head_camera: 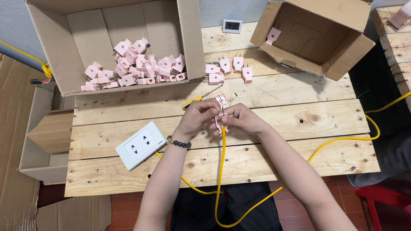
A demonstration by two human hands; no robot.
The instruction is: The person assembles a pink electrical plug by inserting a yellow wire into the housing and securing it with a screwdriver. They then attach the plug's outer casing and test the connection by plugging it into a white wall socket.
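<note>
A yellow cable loops up from the person's lap to the pink plug, held just above the middle of the wooden tabletop. The left hand, a dark bead bracelet on its wrist, has its grip clamped on the plug's left side; the right hand has its grip pinched on the plug's right side. The plug's shell looks opened, the cable entering from below. Left of the hands lies a white wall socket. Just beyond the hands rests a yellow-handled screwdriver. Farther back stand several loose pink plugs, a cardboard box heaped with more, and a second tipped box.
</note>
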